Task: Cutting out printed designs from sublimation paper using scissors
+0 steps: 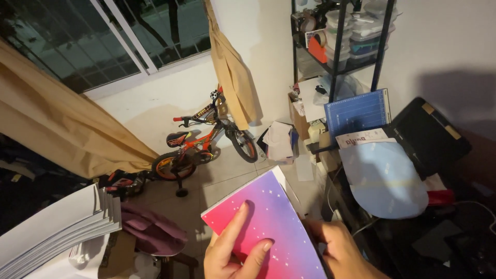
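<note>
Pink-and-purple starry card point(276, 217) held low at centre, long axis slanting up and away to the left. Left hand point(232, 253) pinching its lower left edge, fingers spread flat on the face. Right hand point(338, 250) gripping the lower right edge, about equally near. Beyond, a small bicycle point(206, 142).

A stiff rectangular sheet of card point(274, 227) printed in a gradient from pink-red at its left corner to purple on the right, sprinkled with small white star-like specks. It is held tilted above the floor, near the bottom centre, its white underside edge showing along the far right side.
</note>
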